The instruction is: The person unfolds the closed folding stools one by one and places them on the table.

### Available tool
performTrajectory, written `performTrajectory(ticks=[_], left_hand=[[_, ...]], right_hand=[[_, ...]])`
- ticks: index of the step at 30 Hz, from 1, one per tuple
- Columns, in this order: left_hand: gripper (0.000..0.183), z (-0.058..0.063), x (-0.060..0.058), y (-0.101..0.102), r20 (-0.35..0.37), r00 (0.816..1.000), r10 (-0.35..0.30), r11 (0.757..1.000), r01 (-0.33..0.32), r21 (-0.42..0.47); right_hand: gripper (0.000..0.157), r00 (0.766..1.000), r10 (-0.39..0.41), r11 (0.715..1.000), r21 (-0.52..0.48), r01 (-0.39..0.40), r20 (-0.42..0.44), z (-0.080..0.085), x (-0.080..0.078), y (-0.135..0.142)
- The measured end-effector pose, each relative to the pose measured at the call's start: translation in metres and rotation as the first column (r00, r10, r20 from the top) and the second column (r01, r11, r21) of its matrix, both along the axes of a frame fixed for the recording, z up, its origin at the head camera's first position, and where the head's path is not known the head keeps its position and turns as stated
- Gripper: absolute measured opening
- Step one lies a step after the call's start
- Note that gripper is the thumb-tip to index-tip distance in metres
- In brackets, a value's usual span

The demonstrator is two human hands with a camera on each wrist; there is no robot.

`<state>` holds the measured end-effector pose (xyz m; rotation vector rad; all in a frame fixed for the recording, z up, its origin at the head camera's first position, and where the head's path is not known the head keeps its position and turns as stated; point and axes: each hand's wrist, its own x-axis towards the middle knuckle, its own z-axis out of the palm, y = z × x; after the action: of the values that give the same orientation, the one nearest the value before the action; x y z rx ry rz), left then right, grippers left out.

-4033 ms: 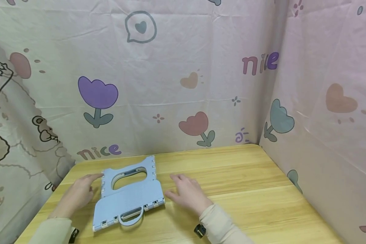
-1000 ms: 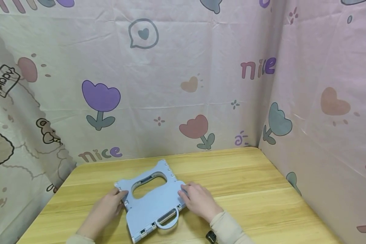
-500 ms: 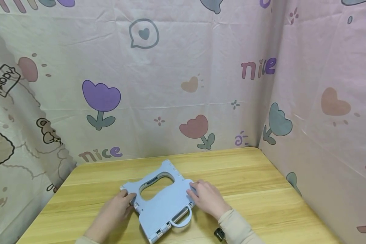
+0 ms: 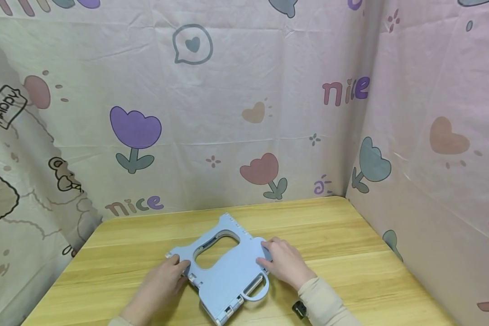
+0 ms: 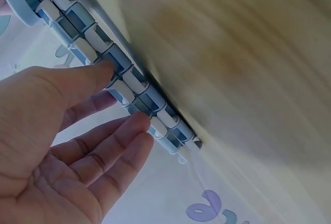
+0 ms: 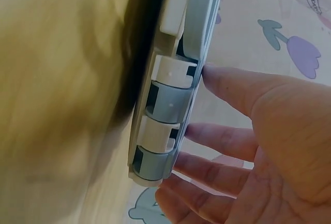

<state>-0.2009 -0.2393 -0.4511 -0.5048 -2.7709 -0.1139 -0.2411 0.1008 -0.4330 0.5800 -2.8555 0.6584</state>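
A light blue folding step stool [image 4: 228,285] lies folded flat and turned at a slant on the wooden table in the head view. It has an oval opening and a small looped carry handle [image 4: 259,292] towards the lower right. My left hand [image 4: 163,280] grips its left edge; in the left wrist view, thumb and fingers meet the row of blue and white hinges [image 5: 124,69]. On the opposite side my right hand [image 4: 285,262] holds the right edge near the handle. White and blue hinge pieces [image 6: 165,102] show beside its fingers in the right wrist view.
The wooden table [image 4: 330,253] extends right of and behind the stool. A printed cloth [image 4: 212,113] hangs along the back and both sides. A small black device [image 4: 299,309] sits at the right wrist.
Four seconds ago both hands were beside the stool; now they hold its edges. The stool has slid right and turned counterclockwise, a motion still visible over the last second.
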Motion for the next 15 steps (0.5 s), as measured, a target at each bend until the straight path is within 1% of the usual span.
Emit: performTrajectory(ticks=[5, 8, 15], left_hand=[[0.027, 0.0, 0.001, 0.008, -0.055, 0.997, -0.057, 0.998, 0.056, -0.028], [0.024, -0.001, 0.003, 0.013, -0.074, 0.994, -0.081, 0.996, 0.079, -0.029], [0.024, -0.002, 0.009, 0.025, -0.085, 0.993, -0.086, 0.995, 0.081, -0.052]], right_hand=[[0.056, 1.0, -0.013, 1.0, -0.023, 0.013, 0.02, 0.002, -0.002, 0.006], [0.054, 1.0, -0.024, 0.999, -0.021, 0.025, 0.009, 0.002, -0.004, 0.009], [0.052, 0.999, -0.042, 0.999, -0.015, 0.042, -0.003, 0.002, -0.008, 0.016]])
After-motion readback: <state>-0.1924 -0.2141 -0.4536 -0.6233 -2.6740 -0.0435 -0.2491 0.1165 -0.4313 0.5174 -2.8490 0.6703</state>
